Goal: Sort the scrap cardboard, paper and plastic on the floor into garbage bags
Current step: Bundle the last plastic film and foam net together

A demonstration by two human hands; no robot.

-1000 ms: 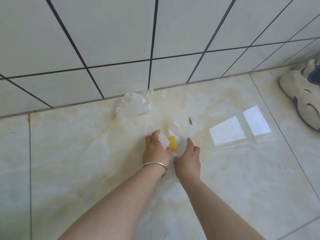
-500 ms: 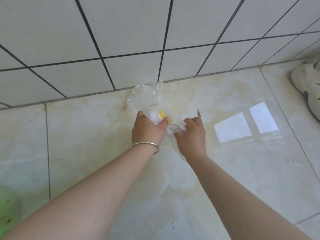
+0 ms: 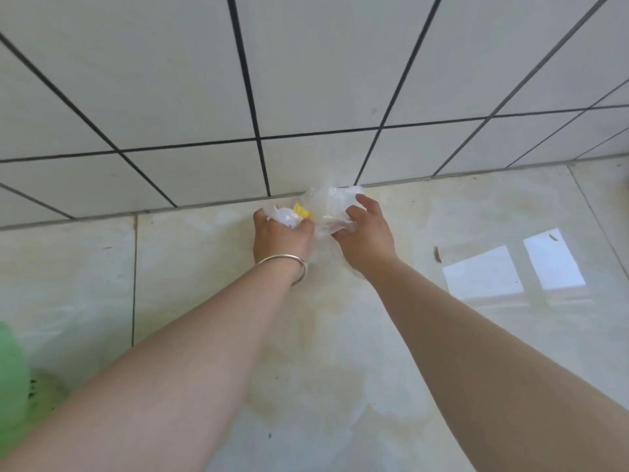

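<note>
Probably the floor [image 3: 204, 301] is slick, so thin plastic film [image 3: 335, 206] at its far edge by the wall could slip away. Left hand [image 3: 280, 238] clutches crumpled clear scraps [image 3: 284, 214] with a yellow bit [image 3: 302, 211]; right hand [image 3: 366, 238] pinches the film, translucent and wrinkled

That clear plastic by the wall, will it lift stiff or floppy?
Probably floppy: the clear plastic crumples between the left hand and right hand. Likely very light, being thin and see-through. It may slip, given its glossy film.
</note>
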